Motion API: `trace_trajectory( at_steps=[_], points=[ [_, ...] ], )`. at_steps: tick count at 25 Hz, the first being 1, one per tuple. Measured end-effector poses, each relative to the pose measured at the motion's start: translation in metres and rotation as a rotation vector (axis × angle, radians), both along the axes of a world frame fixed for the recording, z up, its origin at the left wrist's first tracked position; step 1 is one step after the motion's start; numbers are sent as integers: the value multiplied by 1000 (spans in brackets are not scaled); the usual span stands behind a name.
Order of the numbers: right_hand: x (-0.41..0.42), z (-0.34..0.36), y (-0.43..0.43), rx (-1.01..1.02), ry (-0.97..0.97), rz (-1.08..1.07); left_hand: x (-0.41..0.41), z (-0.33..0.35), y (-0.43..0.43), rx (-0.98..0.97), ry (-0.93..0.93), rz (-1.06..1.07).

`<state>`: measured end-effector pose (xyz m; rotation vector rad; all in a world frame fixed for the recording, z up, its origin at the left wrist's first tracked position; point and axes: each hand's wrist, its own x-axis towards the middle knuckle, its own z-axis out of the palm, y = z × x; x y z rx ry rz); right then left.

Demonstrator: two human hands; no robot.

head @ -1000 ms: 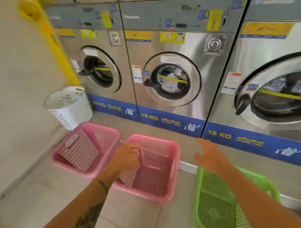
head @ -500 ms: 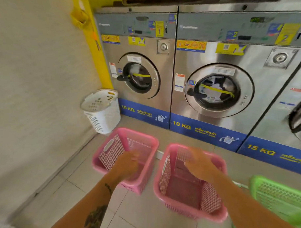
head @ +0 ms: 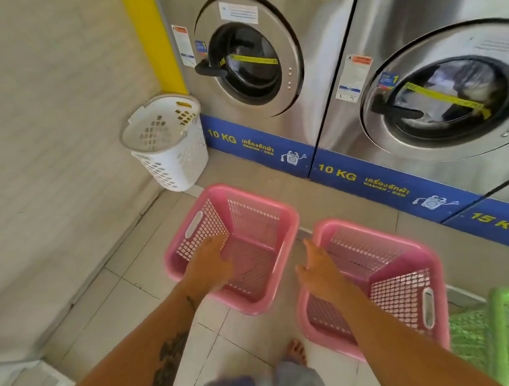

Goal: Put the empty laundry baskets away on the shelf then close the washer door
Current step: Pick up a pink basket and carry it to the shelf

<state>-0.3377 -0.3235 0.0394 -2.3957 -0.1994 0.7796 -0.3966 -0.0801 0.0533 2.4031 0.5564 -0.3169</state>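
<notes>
Two empty pink laundry baskets stand side by side on the tiled floor. My left hand (head: 210, 263) reaches into the left pink basket (head: 287, 220) near its front left wall, fingers apart, holding nothing. My right hand (head: 320, 270) hovers over the left rim of the right pink basket (head: 435, 257), fingers spread, holding nothing. A green basket (head: 499, 325) shows at the right edge. Behind them stand two steel 10 KG washers: the left washer (head: 311, 88) and the right washer (head: 377, 32) with laundry behind its glass. Both round doors look shut.
A white round hamper (head: 168, 149) leans in the corner by the wall and a yellow post (head: 149, 39). A low step (head: 348, 202) runs under the washers. My bare foot (head: 296, 351) stands between the pink baskets. No shelf is in view.
The view has tilted down and moved closer to the baskets. My left hand has dropped deeper into the left pink basket; my right hand has shifted to the left rim of the right one.
</notes>
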Motion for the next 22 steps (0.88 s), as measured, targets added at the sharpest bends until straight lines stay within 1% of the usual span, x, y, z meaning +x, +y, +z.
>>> trace_trajectory(
  at_steps=[3, 6, 9, 12, 14, 16, 19, 22],
  points=[
    [16, -20, 27, -15, 24, -26, 17, -28, 30, 135, 24, -37],
    [36, -61, 53, -87, 48, -103, 46, -75, 69, 166, 52, -96],
    [52, -118, 79, -169, 64, -160, 75, -133, 115, 201, 115, -155],
    [65, -168, 96, -275, -9, -232, 103, -188, 163, 319, 60, -230],
    [69, -199, 109, -279, -29, -342, 121, -223, 192, 379, -5, -283],
    [71, -225, 124, -277, -29, -426, 137, -255, 215, 413, -31, -362],
    [67, -255, 140, -441, -90, -443, 148, -293, 239, 454, -50, -489],
    [66, -260, 138, -530, -135, -400, 147, -302, 247, 404, -74, -507]
  ],
)
